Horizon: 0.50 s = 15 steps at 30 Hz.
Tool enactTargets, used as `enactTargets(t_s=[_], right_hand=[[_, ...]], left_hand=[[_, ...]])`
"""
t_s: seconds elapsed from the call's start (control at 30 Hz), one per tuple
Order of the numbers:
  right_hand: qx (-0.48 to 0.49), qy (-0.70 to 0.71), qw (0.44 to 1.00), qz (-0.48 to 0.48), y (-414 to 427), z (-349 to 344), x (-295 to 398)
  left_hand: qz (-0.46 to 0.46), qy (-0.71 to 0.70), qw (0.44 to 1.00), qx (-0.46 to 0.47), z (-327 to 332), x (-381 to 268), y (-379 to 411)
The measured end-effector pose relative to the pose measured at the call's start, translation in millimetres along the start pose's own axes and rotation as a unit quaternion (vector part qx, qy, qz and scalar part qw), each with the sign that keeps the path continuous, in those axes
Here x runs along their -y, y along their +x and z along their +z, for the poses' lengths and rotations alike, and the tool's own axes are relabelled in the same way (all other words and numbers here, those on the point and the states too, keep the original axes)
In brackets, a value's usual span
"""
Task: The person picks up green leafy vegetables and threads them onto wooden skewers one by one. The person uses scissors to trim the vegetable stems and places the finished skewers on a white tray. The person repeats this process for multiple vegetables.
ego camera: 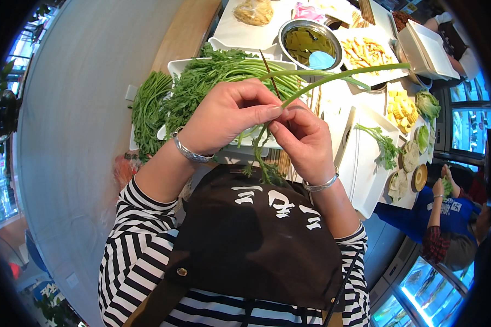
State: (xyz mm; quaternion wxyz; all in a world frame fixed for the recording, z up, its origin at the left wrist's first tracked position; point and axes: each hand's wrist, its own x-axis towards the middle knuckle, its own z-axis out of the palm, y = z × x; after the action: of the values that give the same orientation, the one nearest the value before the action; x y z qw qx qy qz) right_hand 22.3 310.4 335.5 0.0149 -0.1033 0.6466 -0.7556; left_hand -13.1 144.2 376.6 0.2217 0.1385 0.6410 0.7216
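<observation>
My left hand (233, 116) pinches a leafy green's stem (347, 74) between thumb and fingertips, above the worktable. The stem's thick end sticks out to the right, and its leaves (266, 163) hang below my fingers towards my apron. My right hand (305, 135) meets the left at the same spot, its fingers closed around the lower part of the greens and a thin bamboo skewer (269, 69). The skewer slants up past the stem; whether it pierces the stem is hidden by my fingertips. A second green stem (307, 73) runs behind, held by my left fingers.
Leafy greens (200, 86) fill a white tray, with another heap (149, 108) at left. Loose skewers (280, 160) lie below my hands. A long white tray (366, 180) holds one sprig (380, 145). Behind stands a metal bowl of kelp (305, 41). Two people work at right.
</observation>
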Motion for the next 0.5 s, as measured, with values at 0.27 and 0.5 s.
enactTargets(t_s=[0.27, 0.5], right_hand=[[0.001, -0.121, 0.993, -0.006, 2, 1, -3], [0.032, -0.250, 0.966, -0.050, -1, -13, -1]], left_hand=[[-0.014, -0.052, 0.999, -0.004, 5, 4, 1], [0.075, -0.063, 0.994, -0.058, -17, -18, -5]])
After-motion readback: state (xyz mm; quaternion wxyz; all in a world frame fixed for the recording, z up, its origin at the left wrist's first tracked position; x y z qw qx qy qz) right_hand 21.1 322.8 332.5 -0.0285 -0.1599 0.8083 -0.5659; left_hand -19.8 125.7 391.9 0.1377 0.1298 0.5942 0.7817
